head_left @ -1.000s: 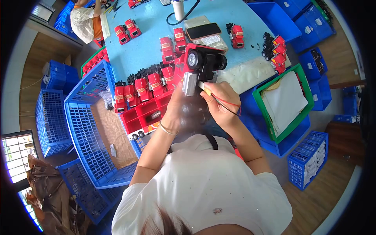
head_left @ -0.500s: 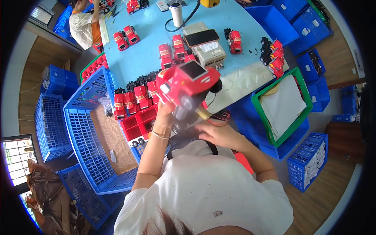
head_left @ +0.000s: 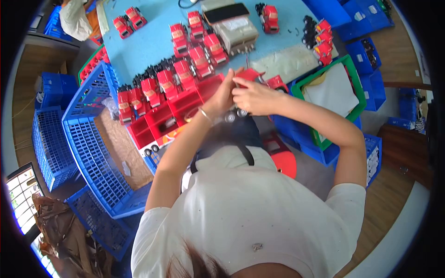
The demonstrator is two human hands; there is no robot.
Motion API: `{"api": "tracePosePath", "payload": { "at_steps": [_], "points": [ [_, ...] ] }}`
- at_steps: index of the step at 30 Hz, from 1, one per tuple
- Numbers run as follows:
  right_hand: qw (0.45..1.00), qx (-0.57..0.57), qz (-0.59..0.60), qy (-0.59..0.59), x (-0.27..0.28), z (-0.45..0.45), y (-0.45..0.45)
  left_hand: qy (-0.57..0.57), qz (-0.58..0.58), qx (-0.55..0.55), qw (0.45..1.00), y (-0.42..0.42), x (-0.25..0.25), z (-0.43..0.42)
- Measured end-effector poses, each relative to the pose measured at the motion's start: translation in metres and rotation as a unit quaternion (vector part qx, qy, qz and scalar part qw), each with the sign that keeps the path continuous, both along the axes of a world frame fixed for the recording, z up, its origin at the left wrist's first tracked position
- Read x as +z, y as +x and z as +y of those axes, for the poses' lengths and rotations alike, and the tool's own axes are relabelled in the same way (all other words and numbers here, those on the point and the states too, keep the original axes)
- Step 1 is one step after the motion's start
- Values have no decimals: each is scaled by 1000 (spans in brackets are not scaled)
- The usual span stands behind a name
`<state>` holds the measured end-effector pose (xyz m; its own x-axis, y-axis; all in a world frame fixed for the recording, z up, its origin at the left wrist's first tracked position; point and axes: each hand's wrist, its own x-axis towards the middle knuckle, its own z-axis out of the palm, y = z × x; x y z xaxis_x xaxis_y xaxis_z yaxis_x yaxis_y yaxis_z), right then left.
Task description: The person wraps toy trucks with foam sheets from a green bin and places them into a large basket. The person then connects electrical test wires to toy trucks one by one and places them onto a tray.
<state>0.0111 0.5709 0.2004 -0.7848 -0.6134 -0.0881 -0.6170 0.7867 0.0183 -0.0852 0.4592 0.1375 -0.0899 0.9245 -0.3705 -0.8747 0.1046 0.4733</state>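
Left hand (head_left: 222,96) and right hand (head_left: 258,98) meet over a red toy truck (head_left: 250,75), partly hidden, by the near edge of the blue table (head_left: 141,50); I can't tell if either grasps it. Red cabs (head_left: 199,60) stand beyond; left, a blue basket (head_left: 92,160) and a co-worker (head_left: 76,21), cut off.

So both hands are together out on the far side, dead centre-ish, and right up against each other. The left forearm (head_left: 183,143) runs from the near left up toward the far right, with the left hand (head_left: 224,95) kinda edge-on, fingers pointing away. The right elbow (head_left: 356,141) is bent hard and stuck way out to the right, so the right forearm (head_left: 320,116) comes in almost sideways. The right hand (head_left: 258,97) has its back facing up, knuckles bent, index reaching left to the other hand. Can't really tell how tight either grip is, palms are hidden.
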Motion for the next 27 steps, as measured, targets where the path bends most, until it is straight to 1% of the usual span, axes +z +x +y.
{"api": "tracePosePath", "payload": {
  "at_steps": [1, 3, 4, 5, 6, 7, 8, 10, 11, 12, 14, 15, 17, 20, 23, 25, 27],
  "points": [
    [1000, -1, -13, -11, -11, 1, 5, -11, -13, -1, 1000, -1, -15, 2],
    [998, -42, -14, -39, -35, 9, 16, -17, 127, 3, 992, -11, -44, 5],
    [997, -62, -9, -48, -45, 14, 20, -21, 121, 3, 992, -20, -55, 4],
    [997, -62, -13, -51, -58, 16, 26, -47, 448, 19, 893, -30, -63, 0],
    [995, -86, -24, -44, -76, 18, 32, -67, 724, 30, 686, -39, -71, -2],
    [993, -110, -35, -36, -90, 19, 38, -69, 723, 28, 687, -45, -80, -2],
    [989, -135, -45, -28, -104, 20, 42, -107, 750, -3, 653, -50, -89, -1],
    [986, -156, -50, -32, -114, 20, 41, -180, 794, -67, 576, -54, -93, -1],
    [982, -177, -54, -35, -119, 20, 41, -180, 794, -71, 577, -55, -95, 0],
    [978, -198, -57, -37, -124, 20, 41, -180, 780, -79, 594, -56, -98, 0],
    [979, -194, -57, -35, -131, 19, 39, -180, 752, -95, 627, -56, -102, 2],
    [981, -187, -54, -29, -133, 18, 36, -179, 752, -98, 627, -56, -104, 3],
    [982, -179, -49, -25, -137, 16, 30, -173, 769, -63, 613, -54, -107, 3],
    [993, -120, -23, -2, -142, 11, 17, -170, 779, -33, 603, -51, -111, 4],
    [996, -83, -33, -7, -143, 17, 8, -166, 783, -10, 599, -51, -113, 0],
    [997, -63, -38, -3, -143, 24, 6, -171, 771, -21, 613, -50, -112, 2],
    [997, -61, -47, -32, -146, 27, 6, -175, 765, -21, 619, -51, -110, 3]
  ]
}}
